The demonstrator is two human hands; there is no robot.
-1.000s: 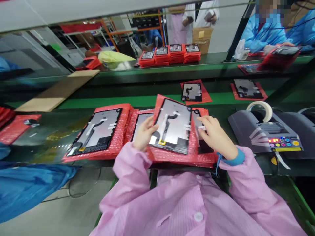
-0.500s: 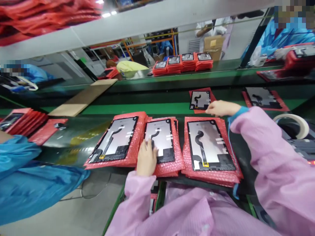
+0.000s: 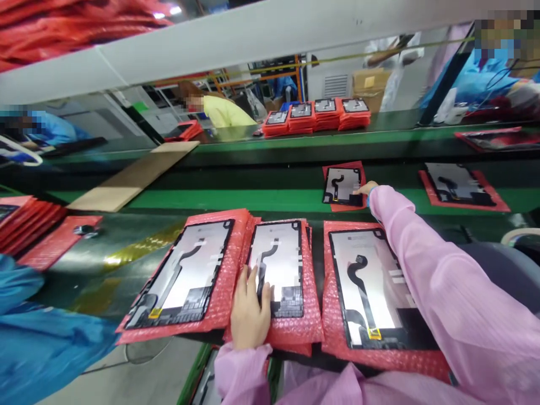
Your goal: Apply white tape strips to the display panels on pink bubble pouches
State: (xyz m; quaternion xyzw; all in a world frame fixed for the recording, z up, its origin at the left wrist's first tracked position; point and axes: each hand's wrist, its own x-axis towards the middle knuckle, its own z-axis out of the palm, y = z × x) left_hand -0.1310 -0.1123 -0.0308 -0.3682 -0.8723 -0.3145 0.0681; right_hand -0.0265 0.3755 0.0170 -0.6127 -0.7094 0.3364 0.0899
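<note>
Left hand [image 3: 250,314] lies spread on the near middle panel [image 3: 283,264]; my right hand [image 3: 368,188] meets the right edge of the far panel [image 3: 342,184], pinching or not I can't tell. Beyond, the green belt [image 3: 261,197] holds that and a far-right panel [image 3: 458,181], both apparently left unstacked; three near stacks [image 3: 234,256] look built up, each panel-topped, their red bubble-wrap sleeves' contents hidden.

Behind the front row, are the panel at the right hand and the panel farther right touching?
Apart. The head view shows dark belt between the left panel, at the right hand, and the right panel.
</note>
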